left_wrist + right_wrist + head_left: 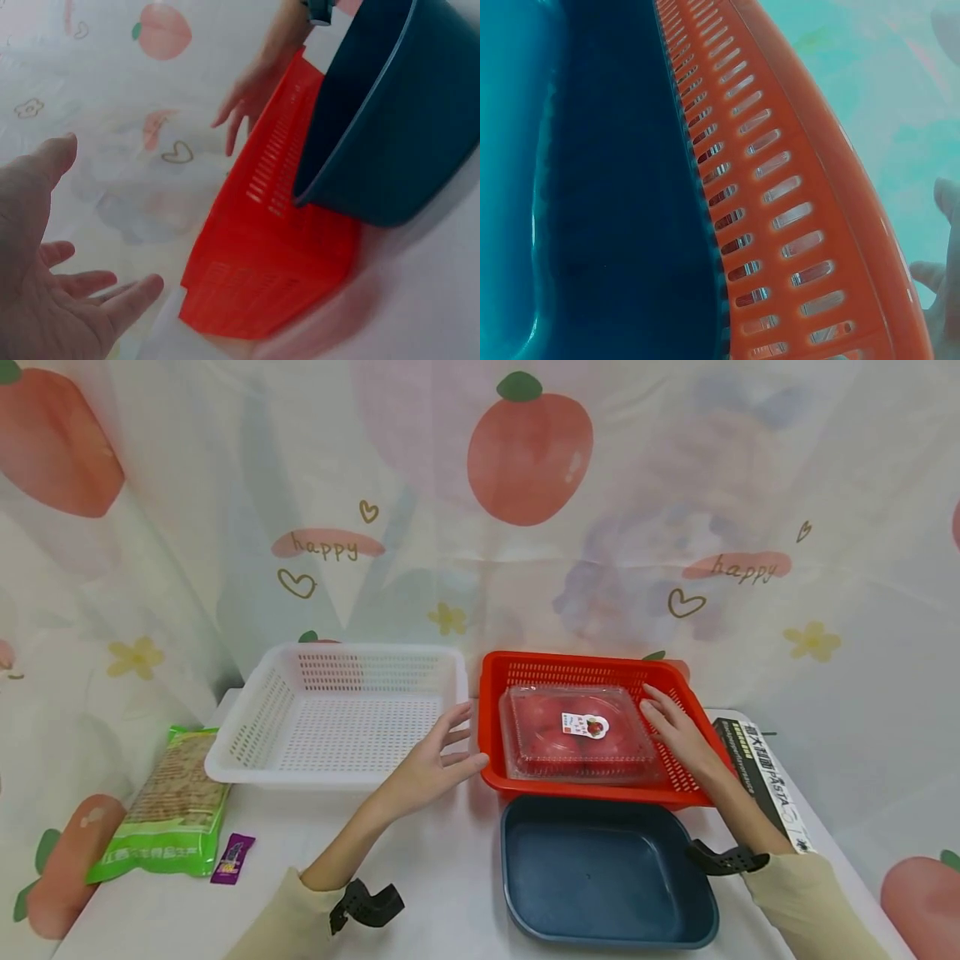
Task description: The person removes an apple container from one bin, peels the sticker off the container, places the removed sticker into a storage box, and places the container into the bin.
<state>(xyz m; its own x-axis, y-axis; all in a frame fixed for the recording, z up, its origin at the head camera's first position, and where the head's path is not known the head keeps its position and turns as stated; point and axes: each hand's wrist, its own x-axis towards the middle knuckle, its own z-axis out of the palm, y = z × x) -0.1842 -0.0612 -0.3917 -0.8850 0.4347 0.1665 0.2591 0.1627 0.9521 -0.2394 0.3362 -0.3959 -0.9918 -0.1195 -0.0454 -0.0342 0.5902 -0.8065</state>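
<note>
Here I see, from afar, the left hand (433,768) with fingers spread just left of the red basket (577,673), the right hand (681,739) with loose fingers over the basket's right side, touching I can't tell, both arms (348,839) stretched forward, a clear box (581,745) inside the basket.

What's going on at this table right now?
A person has both hands spread at the red basket: the left hand by its left side, the right hand at its right. Neither grips anything; whether fingertips touch it is hard to tell. A clear box with red contents lies inside. The blue tub stands in front, the white basket to the left, and a pasta box to the right.
</note>
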